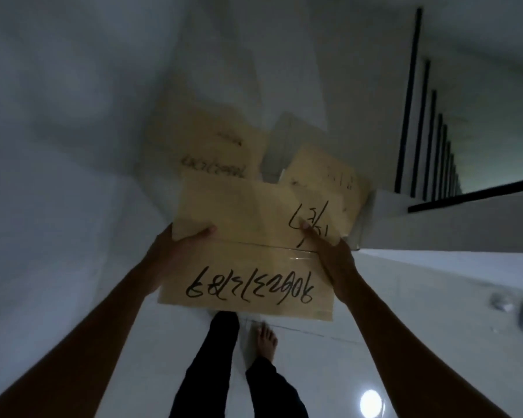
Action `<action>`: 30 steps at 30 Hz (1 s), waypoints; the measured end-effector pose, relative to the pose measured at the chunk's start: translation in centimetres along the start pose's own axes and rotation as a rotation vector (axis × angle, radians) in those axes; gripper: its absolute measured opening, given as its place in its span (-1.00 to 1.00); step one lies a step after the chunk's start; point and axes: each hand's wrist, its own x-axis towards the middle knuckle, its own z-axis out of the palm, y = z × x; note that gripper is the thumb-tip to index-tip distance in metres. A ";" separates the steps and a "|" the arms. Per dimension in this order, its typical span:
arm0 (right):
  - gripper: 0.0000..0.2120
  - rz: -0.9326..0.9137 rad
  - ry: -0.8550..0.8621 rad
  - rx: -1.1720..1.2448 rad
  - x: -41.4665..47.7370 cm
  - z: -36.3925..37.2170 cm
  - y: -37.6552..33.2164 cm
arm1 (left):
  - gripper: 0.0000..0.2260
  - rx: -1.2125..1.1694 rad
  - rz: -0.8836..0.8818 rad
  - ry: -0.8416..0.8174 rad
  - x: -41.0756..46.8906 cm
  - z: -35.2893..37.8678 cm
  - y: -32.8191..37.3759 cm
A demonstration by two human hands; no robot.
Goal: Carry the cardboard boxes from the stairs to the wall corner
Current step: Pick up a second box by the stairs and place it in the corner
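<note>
I hold a tan cardboard box point(248, 251) with black handwritten numbers and clear tape across its top, raised above the floor in front of me. My left hand point(175, 251) grips its left edge, thumb on top. My right hand point(335, 254) grips its right edge, fingers over the top. Two more cardboard boxes lie beyond it: one point(215, 146) by the white wall at the left, another point(329, 176) at the right beside the lowest stair step. Both carry black writing.
White stairs point(453, 218) with black railing bars point(411, 95) rise at the right. My legs in dark trousers and a bare foot point(266, 342) stand on the glossy white tiled floor. A small blurred object point(514, 312) lies on the floor at the far right.
</note>
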 end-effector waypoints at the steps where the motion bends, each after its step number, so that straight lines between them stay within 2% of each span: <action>1: -0.50 -0.042 -0.004 -0.013 -1.9 -0.2 -0.8 | -0.42 -0.023 0.026 0.012 -2.9 -1.2 0.0; 5: -0.33 -0.172 -0.120 -0.072 -12.7 0.4 -4.4 | -0.34 -0.165 0.082 0.108 -16.4 -6.2 -1.4; 9: -0.16 -0.276 -0.228 -0.224 -22.8 2.2 -6.2 | -0.16 -0.332 0.083 0.263 -29.1 -9.4 -6.2; 10: -0.15 -0.304 -0.255 -0.261 -25.0 2.9 -6.2 | -0.17 -0.380 0.077 0.300 -31.9 -9.9 -7.8; 14: -0.15 -0.399 -0.415 -0.429 -33.1 7.4 -4.4 | -0.42 -0.551 0.068 0.472 -41.7 -11.3 -15.8; 17: -0.30 -0.471 -0.548 -0.550 -39.1 11.5 -1.0 | -0.45 -0.682 0.046 0.569 -47.4 -11.9 -23.5; 21: -0.40 -0.511 -0.715 -0.692 -46.5 16.8 5.6 | -0.36 -0.851 -0.005 0.713 -54.8 -12.0 -34.0; 26: -0.26 -0.543 -0.872 -0.800 -56.0 23.0 15.3 | -0.38 -1.017 -0.027 0.879 -64.3 -11.3 -46.6; 30: -0.33 -0.562 -0.997 -0.890 -64.0 26.6 24.1 | -0.43 -1.099 -0.056 0.979 -71.8 -10.6 -56.4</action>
